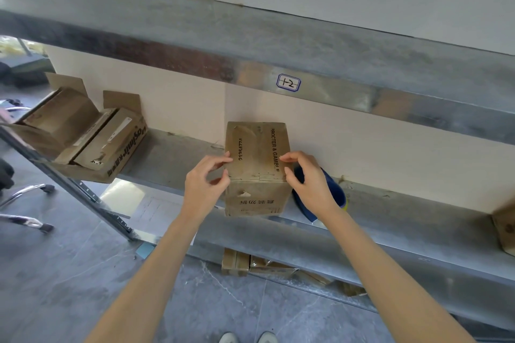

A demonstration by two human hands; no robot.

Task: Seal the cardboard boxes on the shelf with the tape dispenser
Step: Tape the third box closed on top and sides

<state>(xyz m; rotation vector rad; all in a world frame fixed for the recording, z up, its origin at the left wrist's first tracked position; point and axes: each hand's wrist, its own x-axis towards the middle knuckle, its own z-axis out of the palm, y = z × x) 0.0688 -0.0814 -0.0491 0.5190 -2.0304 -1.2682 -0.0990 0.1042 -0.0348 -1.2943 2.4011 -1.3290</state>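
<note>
A small brown cardboard box [256,153] with black print stands at the front edge of the grey metal shelf [178,159], its top flaps folded down. My left hand [206,184] grips its left top edge, fingers on the top and thumb on the side. On the right top edge rests my right hand [309,178], fingertips pressing the flap. Behind my right hand lies the blue tape dispenser [338,192] on the shelf, partly hidden.
An open cardboard box [83,133] with raised flaps sits at the shelf's left end. Another box [505,225] shows at the right edge. The upper shelf beam [334,92] carries a label. More boxes [237,262] lie under the shelf; chair legs [28,203] stand at the left.
</note>
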